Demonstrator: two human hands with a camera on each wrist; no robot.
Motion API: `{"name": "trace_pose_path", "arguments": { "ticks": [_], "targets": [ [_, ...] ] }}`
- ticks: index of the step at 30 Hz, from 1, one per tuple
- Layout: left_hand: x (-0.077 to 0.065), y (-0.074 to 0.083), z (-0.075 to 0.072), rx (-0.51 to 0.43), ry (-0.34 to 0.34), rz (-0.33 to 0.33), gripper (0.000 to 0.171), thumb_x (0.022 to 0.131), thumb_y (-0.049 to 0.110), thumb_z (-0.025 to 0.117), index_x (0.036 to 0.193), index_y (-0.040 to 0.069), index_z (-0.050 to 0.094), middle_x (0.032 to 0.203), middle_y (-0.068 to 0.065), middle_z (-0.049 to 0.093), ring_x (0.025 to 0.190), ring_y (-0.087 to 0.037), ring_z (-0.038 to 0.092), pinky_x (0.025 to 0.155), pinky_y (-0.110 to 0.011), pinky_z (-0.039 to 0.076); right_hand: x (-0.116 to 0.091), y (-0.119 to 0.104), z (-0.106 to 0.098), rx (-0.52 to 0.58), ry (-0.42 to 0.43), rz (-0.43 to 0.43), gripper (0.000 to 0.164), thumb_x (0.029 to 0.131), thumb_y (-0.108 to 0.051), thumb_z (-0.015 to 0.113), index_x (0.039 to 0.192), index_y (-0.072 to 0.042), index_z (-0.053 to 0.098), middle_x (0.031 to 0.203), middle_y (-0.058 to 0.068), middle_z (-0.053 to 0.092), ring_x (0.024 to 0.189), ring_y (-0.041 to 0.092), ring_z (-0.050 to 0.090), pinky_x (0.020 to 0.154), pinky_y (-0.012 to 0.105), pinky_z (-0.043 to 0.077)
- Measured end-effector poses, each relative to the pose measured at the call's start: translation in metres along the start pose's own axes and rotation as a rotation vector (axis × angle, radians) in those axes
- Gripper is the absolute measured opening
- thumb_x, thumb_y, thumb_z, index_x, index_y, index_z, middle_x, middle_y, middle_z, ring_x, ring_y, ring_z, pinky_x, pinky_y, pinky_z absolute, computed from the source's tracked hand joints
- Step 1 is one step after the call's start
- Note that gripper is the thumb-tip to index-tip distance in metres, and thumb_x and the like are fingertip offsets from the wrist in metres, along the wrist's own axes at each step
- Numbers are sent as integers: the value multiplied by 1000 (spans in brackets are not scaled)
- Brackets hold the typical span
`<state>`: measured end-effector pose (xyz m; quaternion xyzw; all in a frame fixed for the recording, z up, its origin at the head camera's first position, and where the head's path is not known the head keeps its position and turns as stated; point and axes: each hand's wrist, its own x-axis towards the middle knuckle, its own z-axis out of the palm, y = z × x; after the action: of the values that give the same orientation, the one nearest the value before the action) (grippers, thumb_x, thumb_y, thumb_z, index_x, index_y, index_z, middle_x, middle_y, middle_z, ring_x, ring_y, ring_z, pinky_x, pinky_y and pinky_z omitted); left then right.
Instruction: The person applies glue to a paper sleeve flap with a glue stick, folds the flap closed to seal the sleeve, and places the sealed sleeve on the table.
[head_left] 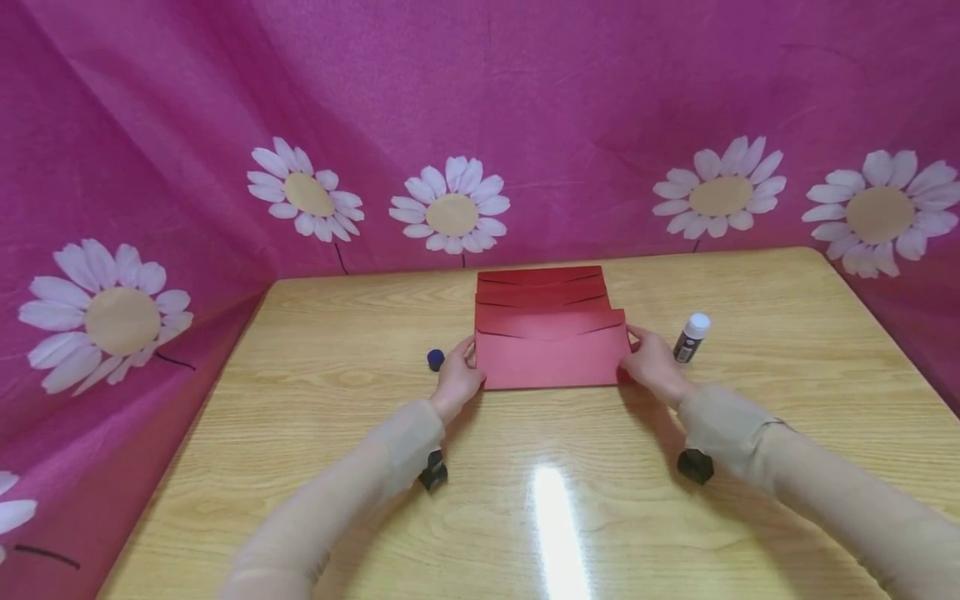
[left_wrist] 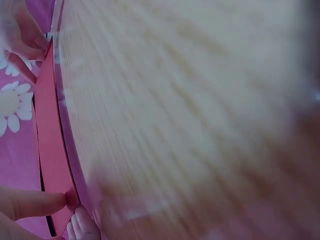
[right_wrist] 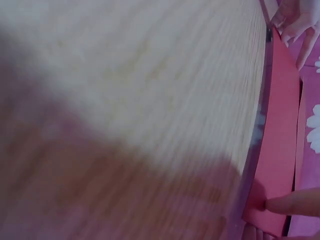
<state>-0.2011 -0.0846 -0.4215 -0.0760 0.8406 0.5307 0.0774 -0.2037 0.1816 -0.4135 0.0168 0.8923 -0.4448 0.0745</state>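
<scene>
Both hands hold a red envelope [head_left: 555, 362] by its two short ends, with its flap edge facing away. My left hand [head_left: 459, 379] pinches the left end; in the left wrist view the thumb [left_wrist: 35, 203] lies on the face and fingers curl at the lower edge. At the other end, my right hand [head_left: 652, 367] pinches the corner, its thumb [right_wrist: 292, 202] on the face in the right wrist view. Behind it lie two more red envelopes, a middle one [head_left: 536, 296] and a far one [head_left: 536, 276], overlapped like steps and partly hidden.
A glue stick [head_left: 691, 337] with a white cap stands just right of my right hand. Near my left hand sits a small dark blue cap [head_left: 436, 360]. The wooden table [head_left: 337, 333] meets a pink flowered cloth [head_left: 570, 125] at its far and side edges.
</scene>
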Motion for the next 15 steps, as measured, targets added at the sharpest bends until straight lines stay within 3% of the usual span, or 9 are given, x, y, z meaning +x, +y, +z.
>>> {"name": "trace_pose_path", "arguments": {
  "ticks": [4,6,10,12,13,15],
  "targets": [
    [12,-4,4,36,31,-1,65,73,-17,47,133,4,38,108,-16,56,81,-16,50,59,-22,40,8,-1,0,-60,14,-12,58,70,7,47,126,18,33,80,22,56,61,16,49,51,22,39],
    [26,-19,7,49,59,62,64,70,-16,48,131,4,41,99,-12,59,79,-14,51,58,-21,42,12,-1,0,-85,14,-6,55,71,7,47,124,18,36,82,22,56,64,17,49,52,21,39],
    [39,-27,12,43,66,67,63,71,-17,47,131,2,42,108,-11,60,92,-14,57,73,-22,48,16,-2,1,-111,15,5,51,72,5,48,121,19,40,91,25,56,72,22,50,58,22,40],
    [39,-23,13,36,57,56,62,71,-17,46,131,0,41,118,-14,56,104,-18,54,84,-26,46,18,-2,2,-125,20,2,50,72,5,48,119,19,41,94,27,56,75,25,49,61,25,41],
    [30,-10,10,56,52,22,60,73,-18,45,131,-1,40,124,-16,50,112,-22,49,90,-31,42,19,-3,2,-130,24,-1,49,71,5,49,118,20,42,95,27,55,76,26,49,62,26,41],
    [25,-1,8,91,54,42,57,74,-17,44,129,-5,40,125,-18,48,116,-24,46,94,-32,39,22,-5,3,-141,28,5,49,71,5,49,117,20,43,99,29,55,79,28,48,68,31,43]
  ]
}}
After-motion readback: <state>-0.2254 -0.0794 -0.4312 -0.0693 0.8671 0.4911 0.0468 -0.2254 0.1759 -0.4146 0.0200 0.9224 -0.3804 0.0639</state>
